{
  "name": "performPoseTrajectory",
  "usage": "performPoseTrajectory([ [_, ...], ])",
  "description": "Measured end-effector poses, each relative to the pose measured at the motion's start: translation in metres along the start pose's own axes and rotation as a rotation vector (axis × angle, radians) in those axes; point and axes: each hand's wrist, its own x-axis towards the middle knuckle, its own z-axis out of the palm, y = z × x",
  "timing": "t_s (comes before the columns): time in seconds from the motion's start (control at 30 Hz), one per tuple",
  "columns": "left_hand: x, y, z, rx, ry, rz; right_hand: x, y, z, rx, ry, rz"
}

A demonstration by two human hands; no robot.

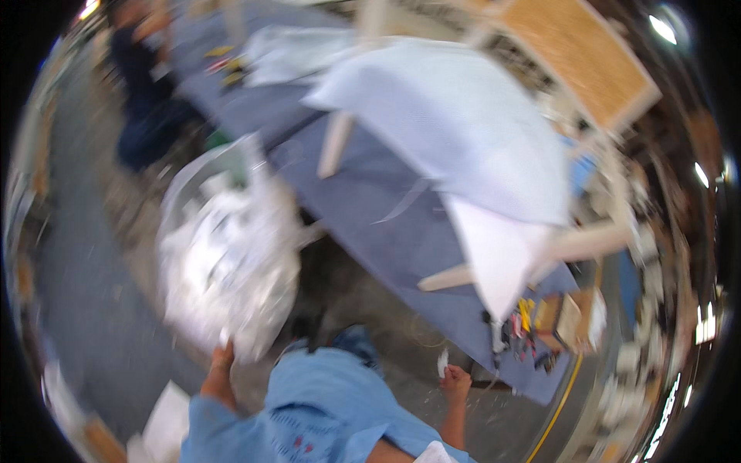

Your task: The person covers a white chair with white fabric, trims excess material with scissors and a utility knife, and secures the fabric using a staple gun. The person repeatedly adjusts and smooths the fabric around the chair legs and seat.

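My left hand (222,356) is at the near side of a large clear plastic bag (266,309) full of crumpled white scraps (216,239). A small white scrap (224,337) shows at its closed fingertips, somewhat blurred. Off to the right, my right hand (457,381) pinches a thin white scrap (443,363) beside the table edge. Ahead lies an upholstered chair (463,116) on its side, covered in pale cloth, its light wooden legs sticking out. A white flap of cloth (502,251) hangs from it toward the near right.
The chair rests on a blue-grey covered worktable (363,224). Several hand tools (521,328) and an open cardboard box (559,320) sit at its near right end. More pale cloth (297,52) lies farther along. A person in dark clothes (147,92) is at the far left.
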Motion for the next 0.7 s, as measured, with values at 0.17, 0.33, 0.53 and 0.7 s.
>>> performPoseTrajectory([
  [0.17,0.025,0.083,0.031,0.125,0.029,0.237,-0.014,-0.124,0.213,0.212,-0.376,-0.355],
  [0.33,-0.017,0.248,0.104,-0.322,0.132,0.316,-0.049,-0.228,0.351,0.134,-0.878,-0.460],
  [0.53,-0.051,0.258,0.060,-1.522,-0.353,-0.172,-0.095,-0.253,0.381,-0.326,-0.754,-1.059],
  [0.7,-0.053,0.223,0.038,-1.685,-0.243,-0.095,-0.119,-0.269,0.405,-0.363,-0.956,-1.089],
])
